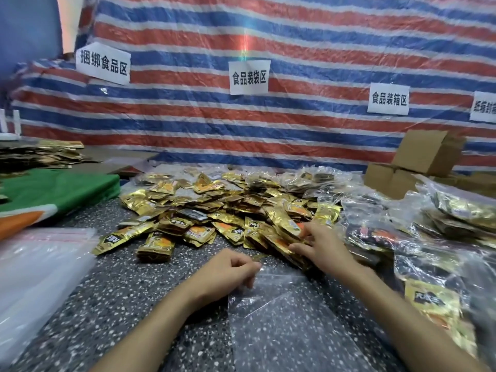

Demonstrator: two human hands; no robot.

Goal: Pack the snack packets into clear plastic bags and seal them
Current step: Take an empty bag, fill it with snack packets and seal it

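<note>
Dozens of gold foil snack packets (228, 208) lie in a loose heap at twelve o'clock from the hands, each a small, flat, crinkled pouch with orange and black print. The right hand (322, 245) grasps a bunch of them at the heap's near edge, fingers curled over the foil. The left hand (225, 269) pinches the top corner of a clear bag (281, 318), a thin glossy sheet lying flat at six o'clock on the dark speckled table (107, 291). At three o'clock, filled bags (442, 224) crowd close to the right forearm. At nine o'clock sits a stack of empty bags (40, 259), with a green cloth (53, 189) beyond it. Bare tabletop lies between that stack and the left arm. Cardboard boxes (418, 157) stand at two o'clock against a striped tarp (268, 116).
</note>
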